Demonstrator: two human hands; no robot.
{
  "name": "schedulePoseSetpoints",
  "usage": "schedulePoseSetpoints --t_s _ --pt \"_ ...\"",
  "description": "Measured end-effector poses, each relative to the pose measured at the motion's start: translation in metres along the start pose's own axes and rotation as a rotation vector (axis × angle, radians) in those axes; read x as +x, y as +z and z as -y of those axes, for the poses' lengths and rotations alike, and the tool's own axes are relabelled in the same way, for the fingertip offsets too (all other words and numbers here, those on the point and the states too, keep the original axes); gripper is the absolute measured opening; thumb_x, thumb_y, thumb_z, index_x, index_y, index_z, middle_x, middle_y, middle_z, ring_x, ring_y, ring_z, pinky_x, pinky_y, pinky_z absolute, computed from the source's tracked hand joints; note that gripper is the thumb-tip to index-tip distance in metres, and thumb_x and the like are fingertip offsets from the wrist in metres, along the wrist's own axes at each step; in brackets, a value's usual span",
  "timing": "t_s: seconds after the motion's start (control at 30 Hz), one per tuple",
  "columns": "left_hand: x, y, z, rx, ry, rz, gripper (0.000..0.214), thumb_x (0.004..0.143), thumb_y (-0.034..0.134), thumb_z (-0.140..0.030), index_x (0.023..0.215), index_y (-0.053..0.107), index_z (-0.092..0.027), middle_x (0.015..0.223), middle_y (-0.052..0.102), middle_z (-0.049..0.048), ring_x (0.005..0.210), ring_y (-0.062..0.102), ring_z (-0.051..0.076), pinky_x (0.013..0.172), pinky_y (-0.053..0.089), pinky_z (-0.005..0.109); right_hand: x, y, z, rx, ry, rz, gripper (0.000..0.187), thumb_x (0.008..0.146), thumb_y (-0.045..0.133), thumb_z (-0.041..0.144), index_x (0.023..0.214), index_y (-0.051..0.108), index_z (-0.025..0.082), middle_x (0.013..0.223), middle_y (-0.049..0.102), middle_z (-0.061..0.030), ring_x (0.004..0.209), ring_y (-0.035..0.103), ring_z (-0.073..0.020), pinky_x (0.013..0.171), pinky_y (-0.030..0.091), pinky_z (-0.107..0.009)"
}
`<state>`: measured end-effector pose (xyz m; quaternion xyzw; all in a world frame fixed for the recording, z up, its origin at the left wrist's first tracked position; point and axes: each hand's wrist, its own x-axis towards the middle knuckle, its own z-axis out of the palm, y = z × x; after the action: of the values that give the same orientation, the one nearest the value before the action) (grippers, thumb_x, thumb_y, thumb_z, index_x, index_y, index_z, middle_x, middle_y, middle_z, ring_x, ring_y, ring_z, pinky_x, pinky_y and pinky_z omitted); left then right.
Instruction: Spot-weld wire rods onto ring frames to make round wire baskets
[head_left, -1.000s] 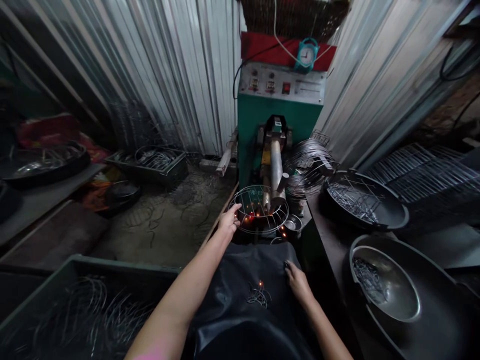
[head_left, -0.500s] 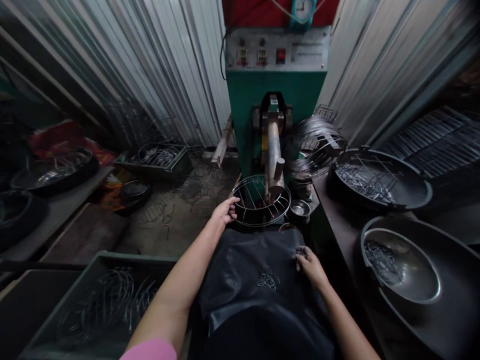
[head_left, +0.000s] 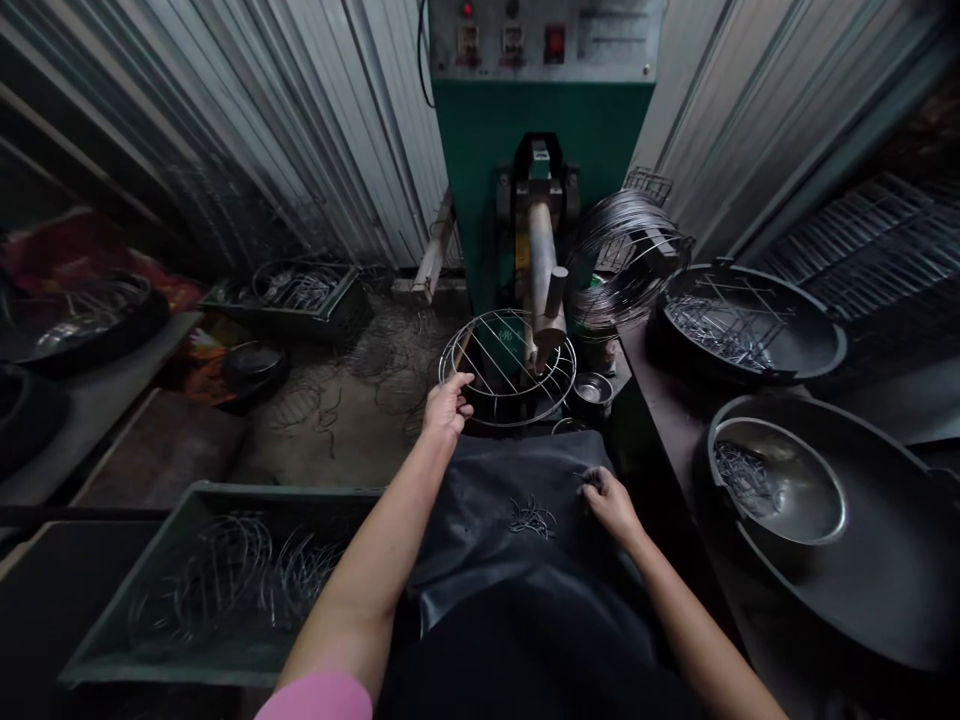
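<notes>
My left hand grips the near left rim of a round wire rack, thumb on top. The rack has two rings joined by short wires and bars across it. Its right side lies at the tip of the welding machine's metal arm. Over the black apron on my lap, my right hand is closed, with short dark wire pieces poking out of the fingertips. A small pile of curved wire pieces lies on the apron between my arms.
A green crate of wire racks stands at left. On the right-hand bench are a dark pan of wire parts and a metal bowl inside a bigger pan. A wire coil hangs beside the green machine.
My left hand has turned and tilted the rack, so its cross bars face me more. The right hand stays over the apron. The view has dipped, and a red light shows on the panel.
</notes>
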<state>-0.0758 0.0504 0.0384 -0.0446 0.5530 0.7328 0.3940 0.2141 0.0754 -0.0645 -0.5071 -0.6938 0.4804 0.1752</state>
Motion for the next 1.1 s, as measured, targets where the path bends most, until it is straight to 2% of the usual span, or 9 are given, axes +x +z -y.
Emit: schedulePoseSetpoints --t_s 0.1,0.27,0.5,0.6,0.67,0.8,0.9,1.0,1.1 --pt "-0.001 0.002 0.001 0.007 -0.013 -0.018 0.039 0.04 0.072 -0.016 0.063 0.04 -0.018 0.049 0.03 -0.0118 0.037 0.022 0.0 0.035 0.015 0.016 -0.001 0.002 0.0 -0.059 -0.029 -0.036 0.01 0.068 0.045 0.026 0.077 0.049 0.021 0.063 0.06 0.0021 0.046 0.053 -0.0128 0.048 0.042 -0.024" --pt "-0.001 0.002 -0.002 0.002 -0.018 -0.033 0.038 0.041 0.071 -0.016 0.064 0.041 -0.018 0.05 0.031 -0.0115 0.037 0.022 0.0 0.034 0.016 0.016 -0.002 0.003 -0.002 -0.067 0.012 0.025 0.006 0.071 0.045 0.026 0.075 0.047 0.021 0.065 0.06 0.0019 0.046 0.053 -0.0121 0.048 0.041 -0.023" --pt "-0.001 0.006 0.005 0.017 -0.023 -0.035 0.038 0.042 0.071 -0.015 0.062 0.039 -0.018 0.052 0.031 -0.0107 0.038 0.022 0.0 0.033 0.016 0.016 -0.017 0.039 -0.006 -0.157 -0.099 0.325 0.011 0.066 0.058 0.018 0.064 0.047 0.02 0.06 0.054 0.0038 0.06 0.051 -0.0122 0.057 0.039 -0.022" --pt "-0.001 0.008 0.005 0.035 -0.024 -0.039 0.037 0.043 0.071 -0.014 0.063 0.04 -0.018 0.052 0.031 -0.0104 0.038 0.023 0.001 0.033 0.016 0.016 -0.022 0.046 -0.001 -0.063 -0.034 0.448 0.012 0.065 0.06 0.016 0.063 0.048 0.019 0.058 0.052 0.0051 0.052 0.046 -0.0094 0.05 0.036 -0.019" --pt "-0.001 0.008 0.004 0.037 -0.016 -0.032 0.037 0.043 0.071 -0.014 0.063 0.039 -0.018 0.052 0.03 -0.0106 0.038 0.022 0.001 0.034 0.016 0.016 -0.022 0.043 0.006 0.061 0.082 0.452 0.007 0.069 0.057 0.02 0.074 0.053 0.02 0.058 0.053 0.0061 0.044 0.042 -0.0073 0.041 0.032 -0.018" --pt "-0.001 0.007 0.001 0.036 -0.006 -0.014 0.039 0.042 0.071 -0.016 0.062 0.038 -0.018 0.05 0.029 -0.0112 0.038 0.02 0.001 0.034 0.015 0.016 -0.019 0.029 0.024 0.307 0.206 0.435 0.034 0.071 0.056 0.027 0.104 0.054 0.02 0.071 0.06 0.0048 0.034 0.035 -0.0032 0.032 0.026 -0.017" --pt "-0.002 0.007 0.001 0.04 0.005 -0.01 0.039 0.041 0.071 -0.016 0.063 0.038 -0.019 0.049 0.03 -0.011 0.039 0.02 0.001 0.034 0.015 0.016 -0.021 0.023 0.036 0.478 0.25 0.459 0.034 0.069 0.06 0.031 0.1 0.056 0.018 0.079 0.065 -0.0006 0.039 0.046 -0.0041 0.034 0.027 -0.016" --pt "-0.003 0.007 0.0 0.043 0.016 -0.011 0.04 0.041 0.071 -0.016 0.064 0.038 -0.019 0.049 0.031 -0.011 0.039 0.022 0.002 0.035 0.014 0.016 -0.024 0.017 0.038 0.614 0.272 0.396 0.033 0.068 0.063 0.035 0.094 0.057 0.017 0.079 0.065 -0.0026 0.046 0.053 -0.0068 0.037 0.031 -0.016" --pt "-0.002 0.005 -0.001 0.056 0.028 -0.004 0.041 0.041 0.071 -0.016 0.064 0.037 -0.019 0.049 0.032 -0.0109 0.039 0.022 0.002 0.035 0.015 0.016 -0.025 0.011 0.027 0.484 0.25 0.361 0.028 0.07 0.06 0.034 0.093 0.057 0.017 0.077 0.065 -0.0021 0.038 0.048 -0.0062 0.035 0.028 -0.018"
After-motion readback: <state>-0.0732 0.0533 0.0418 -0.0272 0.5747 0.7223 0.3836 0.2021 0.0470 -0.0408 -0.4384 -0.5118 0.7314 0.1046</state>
